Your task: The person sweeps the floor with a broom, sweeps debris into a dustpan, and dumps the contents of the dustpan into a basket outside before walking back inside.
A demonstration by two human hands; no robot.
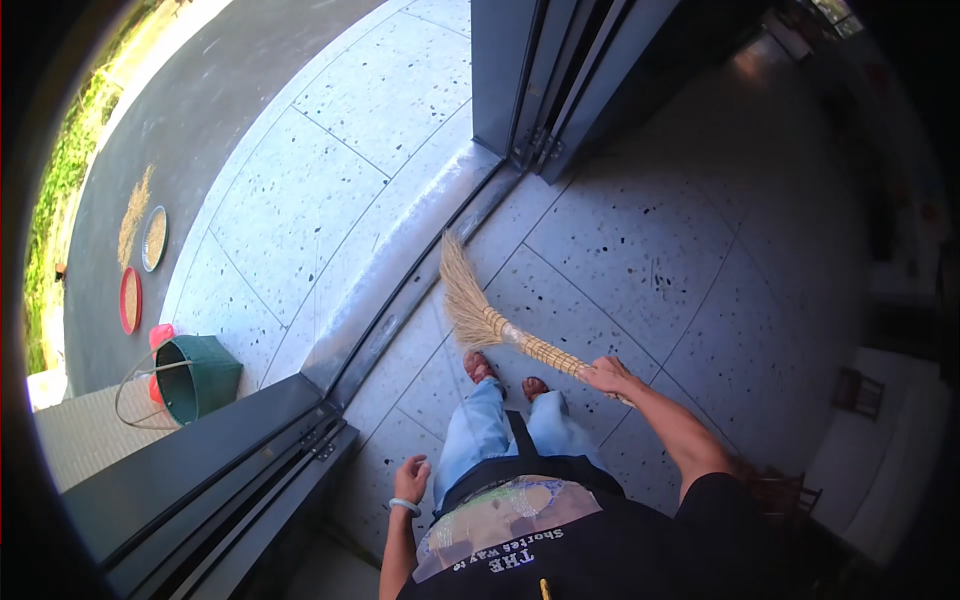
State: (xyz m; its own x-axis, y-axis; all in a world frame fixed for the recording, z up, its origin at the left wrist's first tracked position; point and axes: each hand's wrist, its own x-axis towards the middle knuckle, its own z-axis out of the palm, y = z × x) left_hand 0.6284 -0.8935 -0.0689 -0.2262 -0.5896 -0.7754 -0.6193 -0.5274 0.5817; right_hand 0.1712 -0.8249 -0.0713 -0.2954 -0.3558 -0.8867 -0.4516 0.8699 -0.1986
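Note:
My right hand is wrapped round the handle of a straw broom. The broom's bristles fan out toward the upper left, with their tips beside the metal door track in the floor. Below and left of the broom, my left hand hangs beside my hip, a pale bracelet on its wrist. Its fingers are loosely curled, and nothing shows in them. My feet in reddish-brown shoes stand on the speckled tiles just below the bristles.
Dark folding door panels frame the doorway at the top and lower left. Outside, a green basket stands near the wall, with a red tray and a round tray of grain beyond it. Wooden chairs are at the right.

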